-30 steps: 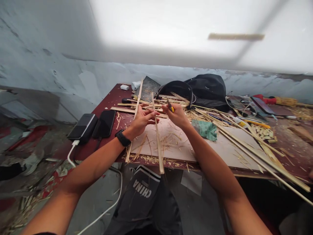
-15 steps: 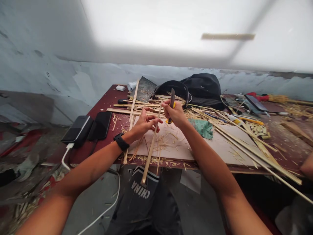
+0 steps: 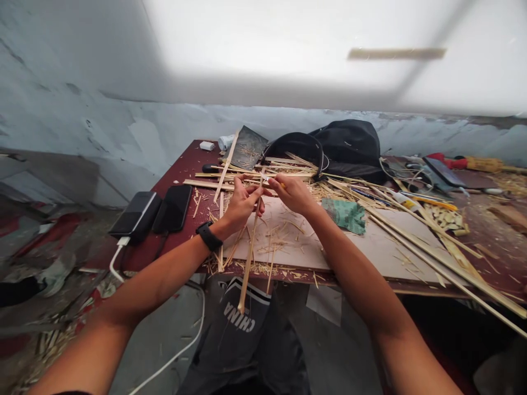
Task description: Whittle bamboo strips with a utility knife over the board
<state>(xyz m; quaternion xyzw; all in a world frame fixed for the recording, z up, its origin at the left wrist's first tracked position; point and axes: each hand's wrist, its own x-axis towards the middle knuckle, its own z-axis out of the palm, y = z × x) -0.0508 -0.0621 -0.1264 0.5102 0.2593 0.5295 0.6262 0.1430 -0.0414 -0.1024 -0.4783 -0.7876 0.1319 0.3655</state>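
Between the fingers of my left hand (image 3: 246,202) is a thin bamboo strip (image 3: 248,263), its near end hanging past the table edge over my lap. My right hand (image 3: 291,193) is closed around a yellow utility knife (image 3: 282,186). The knife's blade lies against the far part of the strip, just beyond my left fingers. Under both hands a pale board (image 3: 288,241) is strewn with shavings and slivers.
A power bank (image 3: 135,219) with a white cable and a phone (image 3: 173,208) lie at the left. Behind are bamboo strips, a black headband-like loop (image 3: 298,136) and a black bag (image 3: 349,142). Green cloth (image 3: 343,215) and long strips (image 3: 436,263) lie at the right.
My right hand has turned the knife from upright down onto the strip. My left fingers have closed more tightly round the strip. The view has shifted slightly.
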